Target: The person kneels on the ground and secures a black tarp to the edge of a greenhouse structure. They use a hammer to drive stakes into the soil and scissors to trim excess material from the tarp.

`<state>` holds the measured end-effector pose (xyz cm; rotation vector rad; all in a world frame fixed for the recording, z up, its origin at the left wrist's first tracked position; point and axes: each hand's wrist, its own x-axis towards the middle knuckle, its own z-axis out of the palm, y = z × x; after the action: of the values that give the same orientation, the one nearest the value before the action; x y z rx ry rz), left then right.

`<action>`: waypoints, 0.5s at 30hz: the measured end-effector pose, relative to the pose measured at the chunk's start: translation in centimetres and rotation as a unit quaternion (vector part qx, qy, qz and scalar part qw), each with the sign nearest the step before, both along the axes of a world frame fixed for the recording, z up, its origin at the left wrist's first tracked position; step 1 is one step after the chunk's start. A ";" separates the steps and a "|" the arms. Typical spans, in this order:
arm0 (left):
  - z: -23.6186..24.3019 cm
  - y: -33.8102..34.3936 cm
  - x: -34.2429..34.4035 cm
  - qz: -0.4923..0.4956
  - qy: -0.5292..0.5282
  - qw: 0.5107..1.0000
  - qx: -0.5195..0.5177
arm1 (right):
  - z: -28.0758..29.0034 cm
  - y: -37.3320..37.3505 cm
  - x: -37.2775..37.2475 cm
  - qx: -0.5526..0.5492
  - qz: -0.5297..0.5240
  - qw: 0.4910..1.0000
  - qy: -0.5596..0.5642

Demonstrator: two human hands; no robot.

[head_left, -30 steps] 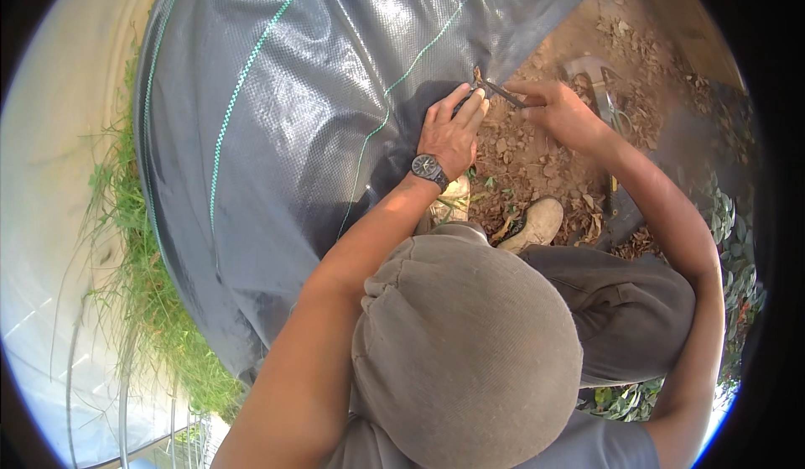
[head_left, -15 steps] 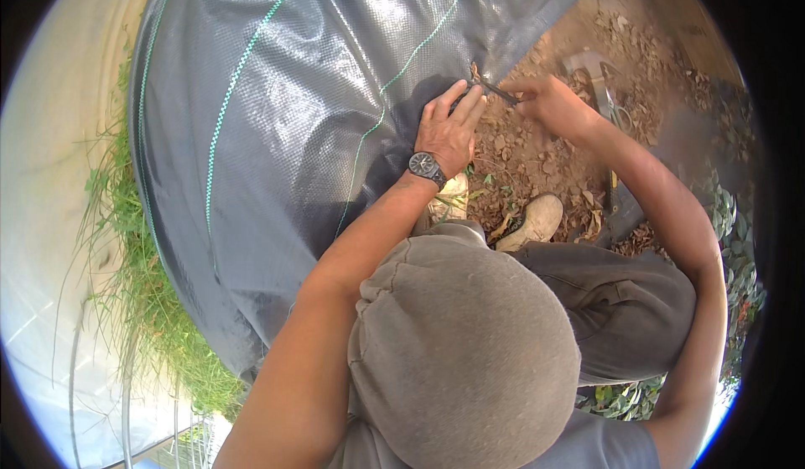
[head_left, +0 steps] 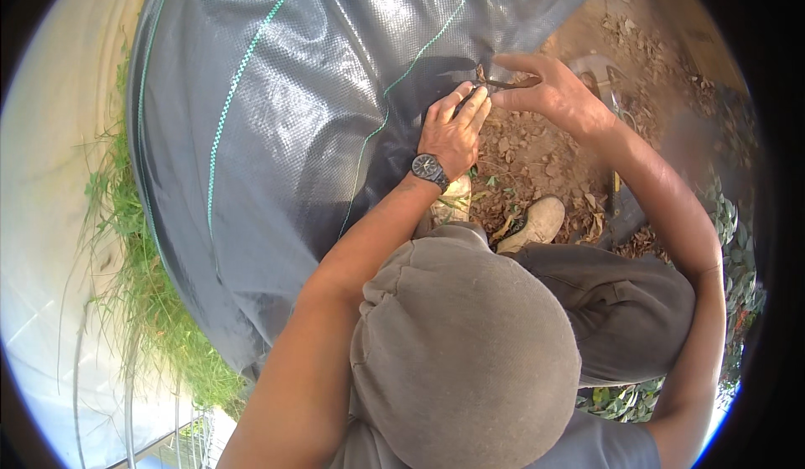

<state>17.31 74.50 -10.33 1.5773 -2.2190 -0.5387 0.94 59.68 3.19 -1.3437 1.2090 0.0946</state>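
Note:
A large black woven ground-cover sheet (head_left: 285, 117) with green stitched lines spreads across the left and middle. At its right edge my left hand (head_left: 453, 129), wearing a dark wristwatch, presses its fingers on a bunched bit of the sheet; my thumb is hidden. Just to the right, my right hand (head_left: 553, 91) has its thumb and forefinger spread. Between them runs a thin dark strip (head_left: 510, 85), leading from beside the left fingertips; I cannot tell whether it is part of the sheet. A small brown scrap (head_left: 480, 73) stands at the strip's left end.
Brown soil with dry leaves (head_left: 537, 154) lies right of the sheet. A claw hammer (head_left: 594, 65) rests there, partly behind my right hand. My light shoes (head_left: 537, 221) and bent knees (head_left: 620, 310) are close below. Grass (head_left: 159, 301) borders a pale surface at left; leafy plants (head_left: 729, 251) stand at right.
My right hand has shifted slightly up, and its thumb and forefinger have spread from their hold on the dark strip. My left fingers have drawn closer together at the sheet's edge.

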 end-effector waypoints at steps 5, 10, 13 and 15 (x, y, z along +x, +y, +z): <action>1.0 -0.5 -0.4 0.000 -0.003 1.000 0.001 | -1.6 1.4 0.1 -0.115 0.082 0.988 0.070; 1.0 -0.6 -0.2 -0.003 -0.002 1.000 0.011 | -3.0 1.9 1.3 -0.177 0.098 0.974 0.097; 0.3 -0.5 0.1 -0.006 0.019 1.000 0.015 | -3.2 1.4 2.6 -0.182 0.117 0.970 0.108; 0.1 -0.4 0.1 -0.004 0.032 0.999 0.012 | -3.0 1.1 3.2 -0.173 0.118 0.970 0.123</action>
<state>17.36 74.14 -10.24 1.5412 -2.1817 -0.6117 4.11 60.82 0.21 -1.8226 1.3078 0.2328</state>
